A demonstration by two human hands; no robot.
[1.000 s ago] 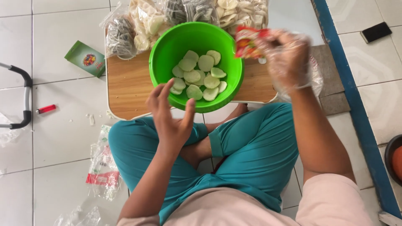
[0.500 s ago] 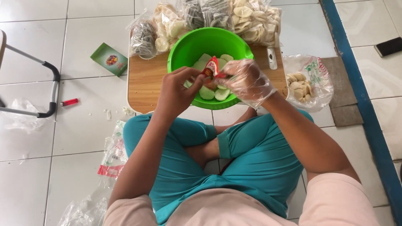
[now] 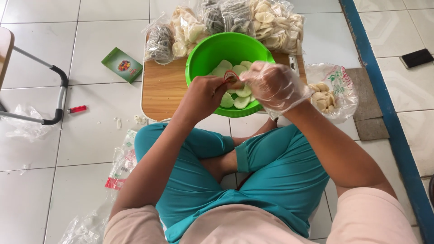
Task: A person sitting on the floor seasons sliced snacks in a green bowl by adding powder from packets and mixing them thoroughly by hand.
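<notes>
Two hands meet over a green bowl of pale crackers.

The left hand [image 3: 205,96] and the right hand [image 3: 273,86], which wears a clear plastic glove, both pinch a small red-edged packet [image 3: 231,77] above the green bowl [image 3: 203,58]. The bowl stands on a low wooden table [image 3: 165,90], with filled cracker bags [image 3: 271,22] behind it. Another bag of crackers [image 3: 332,90] lies just right of the table, and a red lighter [image 3: 77,109] is on the tiled floor.
</notes>
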